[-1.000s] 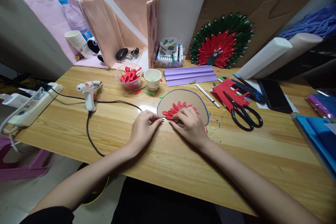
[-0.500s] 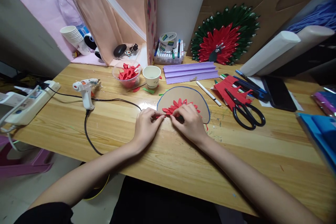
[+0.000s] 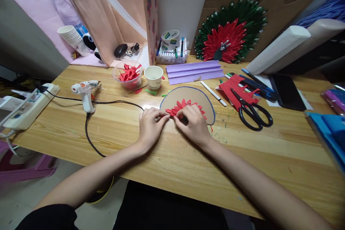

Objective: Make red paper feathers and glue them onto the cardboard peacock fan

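Pale wood is forming the top of the bench, which is running along a grey wall. At far left, a pink stool is standing below the bench edge. A white power strip is occupying the left end; a glue gun is resting to its right. A clear bowl is holding red paper scraps, and a paper cup is standing just beside it. Farther right, purple crepe paper is lying in front of a red and green fan-shaped ornament. Black scissors are lying partly over red paper, near a dark phone.

The left hand is resting at the lower left edge of a cardboard piece, thumb and index finger pinching a small red strip. The cardboard piece is lying just beyond both hands; a blue line is bordering its curved edge, and red petals are fanning across its lower part. The right hand is covering some petals, fingers bending, thumb meeting the strip; whether it is pinching or only pressing cannot be told.
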A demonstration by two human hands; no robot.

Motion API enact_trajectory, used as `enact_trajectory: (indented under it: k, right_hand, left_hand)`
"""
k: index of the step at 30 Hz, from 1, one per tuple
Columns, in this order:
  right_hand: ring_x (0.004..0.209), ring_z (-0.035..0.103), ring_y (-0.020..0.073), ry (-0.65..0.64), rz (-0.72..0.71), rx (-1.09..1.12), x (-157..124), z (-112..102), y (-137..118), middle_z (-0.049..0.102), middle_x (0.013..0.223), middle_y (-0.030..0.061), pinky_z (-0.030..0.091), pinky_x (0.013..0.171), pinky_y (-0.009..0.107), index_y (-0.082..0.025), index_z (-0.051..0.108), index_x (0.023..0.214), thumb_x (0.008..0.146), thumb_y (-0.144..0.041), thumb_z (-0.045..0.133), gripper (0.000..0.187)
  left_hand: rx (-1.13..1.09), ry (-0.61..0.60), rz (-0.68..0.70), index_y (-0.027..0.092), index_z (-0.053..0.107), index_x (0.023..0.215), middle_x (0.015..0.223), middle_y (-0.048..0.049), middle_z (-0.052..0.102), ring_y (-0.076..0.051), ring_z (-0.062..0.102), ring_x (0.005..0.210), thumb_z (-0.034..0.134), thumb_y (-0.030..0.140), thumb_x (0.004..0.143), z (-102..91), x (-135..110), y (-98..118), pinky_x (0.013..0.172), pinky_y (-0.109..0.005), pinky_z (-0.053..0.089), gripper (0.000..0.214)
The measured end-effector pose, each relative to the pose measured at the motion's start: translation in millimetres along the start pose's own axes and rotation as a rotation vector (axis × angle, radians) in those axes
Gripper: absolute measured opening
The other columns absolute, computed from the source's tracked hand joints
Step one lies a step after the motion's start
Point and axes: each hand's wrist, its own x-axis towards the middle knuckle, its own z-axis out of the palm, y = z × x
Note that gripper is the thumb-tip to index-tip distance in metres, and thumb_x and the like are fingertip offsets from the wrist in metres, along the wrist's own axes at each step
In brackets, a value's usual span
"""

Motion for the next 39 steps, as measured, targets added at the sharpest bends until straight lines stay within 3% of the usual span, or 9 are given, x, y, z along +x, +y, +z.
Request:
enact_trajectory:
  k: [11, 17, 21, 29, 39]
  right_hand:
    - [0.076, 0.049, 0.0210, 0.040, 0.000, 0.006, -2, -1, 3, 0.061, 0.077, 0.0045, 0.040, 0.071, 0.034, -0.020, 0.055, 0.083, 0.083, -0.023, 0.057, 0.004]
    - [0.078, 0.050, 0.0227, 0.077, 0.004, 0.007, -5, -8, 4, 0.061, 0.077, 0.0052, 0.040, 0.072, 0.035, -0.021, 0.056, 0.086, 0.083, -0.022, 0.055, 0.003]
    - [0.077, 0.050, 0.0221, 0.072, -0.014, 0.007, -4, -9, 3, 0.061, 0.077, 0.0051, 0.040, 0.073, 0.035, -0.021, 0.056, 0.084, 0.084, -0.021, 0.054, 0.002]
    - [0.077, 0.050, 0.0217, 0.073, -0.010, 0.021, -4, -10, 3, 0.061, 0.076, 0.0054, 0.040, 0.075, 0.035, -0.020, 0.056, 0.082, 0.084, -0.020, 0.054, 0.003]
    - [0.076, 0.049, 0.0208, 0.084, -0.023, 0.035, -5, -10, 4, 0.062, 0.075, 0.0046, 0.041, 0.075, 0.035, -0.020, 0.056, 0.081, 0.085, -0.021, 0.053, 0.005]
  left_hand:
    - [0.002, 0.011, 0.029, 0.023, 0.069, 0.082, 0.083, -0.0013, 0.069, -0.020, 0.057, 0.085, 0.067, 0.033, 0.078, 3.9, 4, -1, 0.078, -0.035, 0.039, 0.012]
    - [0.123, -0.006, 0.051, 0.024, 0.066, 0.091, 0.095, -0.0024, 0.068, -0.022, 0.055, 0.094, 0.072, 0.035, 0.073, -10.1, 2, -1, 0.080, -0.035, 0.036, 0.022]
    - [0.220, -0.025, 0.089, 0.025, 0.067, 0.085, 0.093, -0.0013, 0.068, -0.023, 0.054, 0.093, 0.069, 0.035, 0.077, -18.5, 0, 1, 0.076, -0.036, 0.032, 0.013]
    - [0.289, -0.057, 0.152, 0.025, 0.068, 0.078, 0.086, -0.0010, 0.068, -0.022, 0.053, 0.088, 0.065, 0.033, 0.081, -17.2, 8, -3, 0.074, -0.036, 0.029, 0.009]
    - [0.383, -0.218, 0.431, 0.022, 0.066, 0.080, 0.084, -0.0019, 0.068, -0.020, 0.054, 0.086, 0.062, 0.030, 0.083, -26.0, 29, -13, 0.074, -0.034, 0.030, 0.009]
